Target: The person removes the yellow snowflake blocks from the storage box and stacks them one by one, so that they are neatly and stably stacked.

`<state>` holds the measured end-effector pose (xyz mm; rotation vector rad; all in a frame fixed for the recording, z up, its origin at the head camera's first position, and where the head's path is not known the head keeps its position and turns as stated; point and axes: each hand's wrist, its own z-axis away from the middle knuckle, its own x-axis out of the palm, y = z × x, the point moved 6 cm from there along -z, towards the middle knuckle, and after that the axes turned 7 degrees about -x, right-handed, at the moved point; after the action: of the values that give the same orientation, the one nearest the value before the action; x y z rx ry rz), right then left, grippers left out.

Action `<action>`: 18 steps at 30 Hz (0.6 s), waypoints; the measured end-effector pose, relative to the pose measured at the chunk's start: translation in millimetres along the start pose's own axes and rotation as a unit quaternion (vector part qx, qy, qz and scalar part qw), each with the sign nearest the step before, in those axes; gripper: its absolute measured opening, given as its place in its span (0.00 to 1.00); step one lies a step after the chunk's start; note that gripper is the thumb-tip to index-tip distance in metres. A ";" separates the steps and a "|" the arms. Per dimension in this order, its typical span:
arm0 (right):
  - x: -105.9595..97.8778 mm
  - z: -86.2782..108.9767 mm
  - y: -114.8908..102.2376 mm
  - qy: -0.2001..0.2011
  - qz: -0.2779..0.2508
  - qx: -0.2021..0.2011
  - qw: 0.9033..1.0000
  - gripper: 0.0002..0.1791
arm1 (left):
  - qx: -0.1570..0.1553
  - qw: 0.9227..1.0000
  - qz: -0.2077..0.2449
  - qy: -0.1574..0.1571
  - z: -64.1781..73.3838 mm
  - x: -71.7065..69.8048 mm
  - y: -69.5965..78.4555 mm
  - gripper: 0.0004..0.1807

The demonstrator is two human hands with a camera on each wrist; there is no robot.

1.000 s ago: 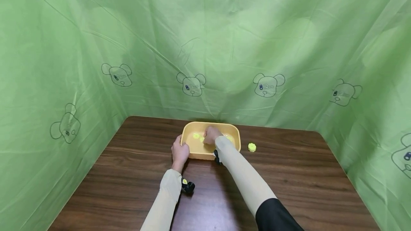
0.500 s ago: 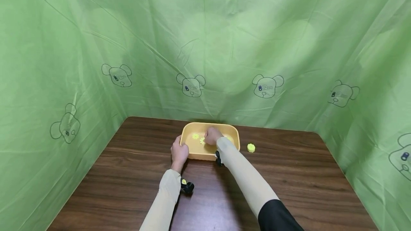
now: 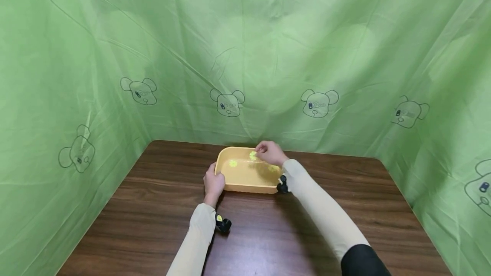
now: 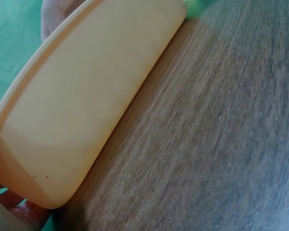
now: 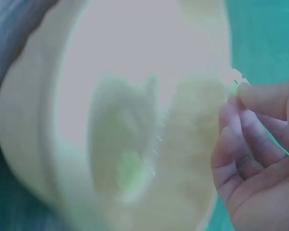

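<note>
My left hand grips the left end of a yellow plastic basin, thumb at the front corner. My right hand is over the basin's far right side, pinching a small yellow flower-shaped piece between thumb and fingertips. In the right wrist view the pinched piece peeks out at the fingertips, mostly covered. Inside the basin lie one flower-shaped piece at the left and another at the right, partly behind the wrist.
The basin stands near the back edge of a dark wooden table. A green cloth with bear drawings hangs behind and at both sides. At the basin's far end in the left wrist view sits a small yellow-green thing.
My right hand has risen from inside the basin toward its far right rim, carrying a flower-shaped piece. The piece on the table at right is now hidden behind my right arm. The left hand stays put.
</note>
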<state>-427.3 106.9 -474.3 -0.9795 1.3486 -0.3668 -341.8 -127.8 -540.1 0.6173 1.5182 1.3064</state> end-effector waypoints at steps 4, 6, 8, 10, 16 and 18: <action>-37.6 15.7 8.3 0.025 -0.044 0.021 0.999 0.10 | 0.000 1.000 -0.001 -0.001 0.6 -0.7 1.0 0.26; -55.1 24.3 14.6 0.034 -0.068 0.028 0.997 0.11 | -0.003 1.000 0.003 -0.001 1.2 -1.5 1.0 0.26; -71.4 33.1 22.5 0.044 -0.087 0.033 0.995 0.13 | -0.004 1.000 0.005 -0.002 1.5 -1.9 1.3 0.26; -85.5 41.7 32.5 0.049 -0.097 0.037 0.993 0.14 | -0.007 1.000 0.006 -0.004 1.9 -2.1 1.5 0.26; -110.1 67.7 67.3 0.024 -0.063 0.050 0.996 0.13 | -0.011 1.000 0.008 -0.011 4.5 -1.1 1.7 0.25; -110.8 75.4 77.0 -0.003 -0.036 0.050 0.998 0.13 | -0.009 1.000 0.008 -0.009 5.7 -1.2 1.8 0.25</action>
<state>-407.4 260.0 -468.0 -0.9473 1.2793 -0.4810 -336.6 -125.8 -537.6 0.6288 1.4890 1.3213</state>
